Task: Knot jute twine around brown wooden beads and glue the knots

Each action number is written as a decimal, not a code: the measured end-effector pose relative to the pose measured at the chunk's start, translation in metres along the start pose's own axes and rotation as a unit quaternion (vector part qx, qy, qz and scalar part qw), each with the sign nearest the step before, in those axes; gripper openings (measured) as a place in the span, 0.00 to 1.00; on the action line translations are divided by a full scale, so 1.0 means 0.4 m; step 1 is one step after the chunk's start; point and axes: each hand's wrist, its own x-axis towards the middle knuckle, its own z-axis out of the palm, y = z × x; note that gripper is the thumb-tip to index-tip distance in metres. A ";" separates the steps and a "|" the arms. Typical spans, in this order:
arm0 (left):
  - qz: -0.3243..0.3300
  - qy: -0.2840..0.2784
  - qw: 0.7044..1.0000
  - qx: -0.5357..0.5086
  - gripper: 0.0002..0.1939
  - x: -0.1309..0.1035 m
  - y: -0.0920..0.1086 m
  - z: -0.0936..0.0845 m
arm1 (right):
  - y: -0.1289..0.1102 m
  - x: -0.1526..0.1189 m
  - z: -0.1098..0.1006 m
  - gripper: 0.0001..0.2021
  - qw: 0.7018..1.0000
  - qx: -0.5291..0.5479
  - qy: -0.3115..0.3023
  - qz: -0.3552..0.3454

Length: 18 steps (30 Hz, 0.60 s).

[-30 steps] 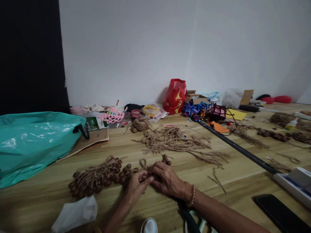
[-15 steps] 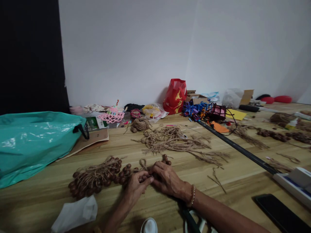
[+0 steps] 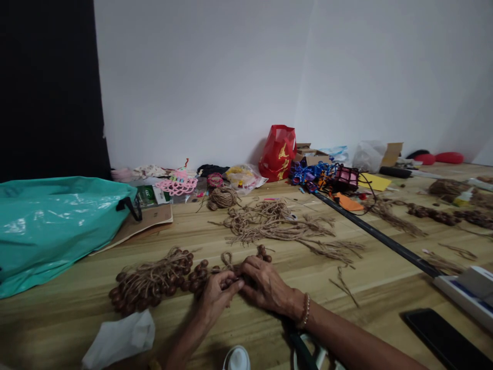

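Observation:
Thumb and fingers of my left hand (image 3: 216,295) are pinched together on the end of a strand of brown beads and twine. My right hand (image 3: 265,285), with a bracelet at the wrist, is closed on the same strand, touching my left fingertips; its fingers hide part of the work. A twine loop (image 3: 227,258) stands up just behind the hands, and a few brown beads (image 3: 263,253) show past the right knuckles. To the left lies a bundle of brown beads with twine (image 3: 150,280).
Loose twine (image 3: 269,223) lies behind the hands. A white tissue (image 3: 121,339), a white round object (image 3: 236,358) and a black phone (image 3: 447,336) are near the front. A teal bag (image 3: 57,226) is at left; a black bar (image 3: 370,231) crosses the right side.

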 end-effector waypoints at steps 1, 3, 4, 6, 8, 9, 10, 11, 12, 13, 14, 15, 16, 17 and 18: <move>0.002 0.001 1.000 0.000 0.19 0.000 -0.001 0.000 | -0.001 0.001 0.000 0.06 1.000 0.000 -0.002 -0.001; 0.003 0.000 1.000 -0.001 0.19 0.000 -0.004 -0.001 | -0.002 0.001 -0.001 0.05 1.000 0.001 -0.006 -0.004; 0.003 -0.002 1.000 -0.002 0.19 0.001 -0.004 -0.001 | -0.003 0.001 -0.001 0.05 1.000 0.001 -0.007 -0.005; 0.001 -0.005 1.000 0.002 0.18 0.002 -0.006 -0.001 | -0.004 0.000 0.000 0.05 1.000 0.002 -0.005 -0.005; -0.002 -0.003 1.000 0.006 0.18 0.003 -0.007 -0.001 | -0.004 0.000 0.000 0.06 1.000 0.003 -0.004 -0.002; -0.003 -0.001 1.000 0.007 0.18 0.004 -0.007 -0.002 | -0.004 0.000 0.000 0.07 1.000 0.003 -0.003 -0.001; -0.003 0.001 1.000 0.006 0.18 0.004 -0.006 -0.002 | -0.005 0.000 0.000 0.07 1.000 0.003 -0.004 -0.001; -0.003 0.004 1.000 0.004 0.18 0.004 -0.006 -0.001 | -0.005 0.000 0.001 0.07 1.000 0.003 -0.006 -0.002; -0.003 0.005 1.000 0.003 0.17 0.004 -0.006 -0.001 | -0.004 0.000 0.001 0.07 1.000 0.003 -0.007 -0.004; -0.004 0.004 1.000 0.002 0.17 0.003 -0.005 -0.001 | -0.003 0.000 0.002 0.06 1.000 0.001 -0.007 -0.005; -0.004 0.002 1.000 0.001 0.17 0.003 -0.005 -0.001 | -0.003 0.001 0.002 0.06 1.000 -0.001 -0.006 -0.006; -0.006 0.000 1.000 0.000 0.17 0.003 -0.005 0.000 | -0.002 0.001 0.002 0.05 1.000 -0.002 -0.004 -0.007; -0.006 -0.001 1.000 -0.001 0.17 0.003 -0.006 0.000 | -0.001 0.001 0.002 0.05 1.000 -0.004 -0.002 -0.006; -0.007 0.000 1.000 -0.002 0.18 0.003 -0.006 0.000 | -0.001 0.001 0.002 0.05 1.000 -0.005 -0.001 -0.005; -0.007 0.001 1.000 -0.003 0.18 0.003 -0.007 0.001 | -0.001 0.001 0.001 0.05 1.000 -0.006 0.000 -0.005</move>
